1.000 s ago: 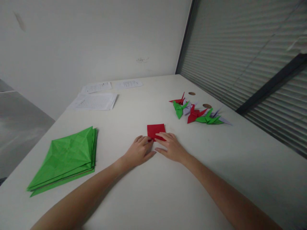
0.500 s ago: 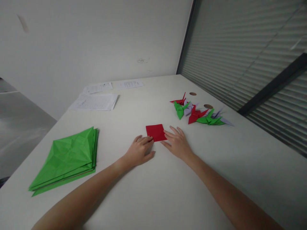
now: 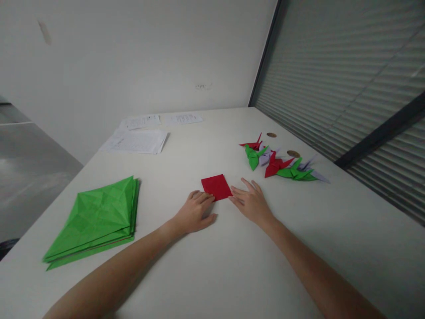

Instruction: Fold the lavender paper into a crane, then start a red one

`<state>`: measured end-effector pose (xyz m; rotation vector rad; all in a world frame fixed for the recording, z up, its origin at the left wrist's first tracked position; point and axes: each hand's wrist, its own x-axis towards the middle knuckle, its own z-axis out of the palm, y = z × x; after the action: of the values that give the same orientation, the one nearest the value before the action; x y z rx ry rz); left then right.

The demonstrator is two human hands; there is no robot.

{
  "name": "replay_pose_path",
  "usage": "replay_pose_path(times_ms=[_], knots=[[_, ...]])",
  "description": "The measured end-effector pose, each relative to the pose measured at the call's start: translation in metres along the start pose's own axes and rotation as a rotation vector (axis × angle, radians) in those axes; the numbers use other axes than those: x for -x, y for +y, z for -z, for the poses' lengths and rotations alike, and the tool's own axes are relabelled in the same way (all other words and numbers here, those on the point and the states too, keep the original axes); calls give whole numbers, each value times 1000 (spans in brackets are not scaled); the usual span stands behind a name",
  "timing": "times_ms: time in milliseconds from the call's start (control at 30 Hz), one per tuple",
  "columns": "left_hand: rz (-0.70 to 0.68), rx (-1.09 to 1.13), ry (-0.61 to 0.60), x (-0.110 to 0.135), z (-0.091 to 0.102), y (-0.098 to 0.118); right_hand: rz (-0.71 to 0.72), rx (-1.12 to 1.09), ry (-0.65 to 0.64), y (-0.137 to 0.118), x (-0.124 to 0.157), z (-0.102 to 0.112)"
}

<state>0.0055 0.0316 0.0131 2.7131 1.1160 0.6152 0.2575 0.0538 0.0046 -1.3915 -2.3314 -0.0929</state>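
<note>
A small red square of folded paper (image 3: 216, 186) lies flat on the white table (image 3: 212, 266) in front of me. My left hand (image 3: 196, 212) rests at its lower left corner, fingertips on the paper and thumb held apart. At the lower right corner, my right hand (image 3: 251, 201) has its fingers spread, with the tips touching or very close to the edge. Neither hand grips the paper.
A stack of creased green paper (image 3: 99, 212) lies at the left. Several folded paper cranes, among them a red one (image 3: 276, 165) and a green one (image 3: 296, 172), sit at the right by the blinds (image 3: 365, 79). Printed sheets (image 3: 137, 141) lie toward the back left.
The red paper has turned slightly clockwise on the table. My right hand has shifted a little away from it to the right. The whole view has moved slightly.
</note>
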Motion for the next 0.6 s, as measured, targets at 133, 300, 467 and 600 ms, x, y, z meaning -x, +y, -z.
replay_pose_path(times_ms=[133,300,467,600], knots=[[-9,-28,1,-2,1,3,15,2,103,-4,-1,1],[4,4,-22,-2,0,4,282,-137,-84,-14,-3,3],[-20,20,0,0,-3,2,201,-111,-76,-15,-7,-1],[54,-9,55,2,-3,1,159,-115,-25,-11,-8,-6]])
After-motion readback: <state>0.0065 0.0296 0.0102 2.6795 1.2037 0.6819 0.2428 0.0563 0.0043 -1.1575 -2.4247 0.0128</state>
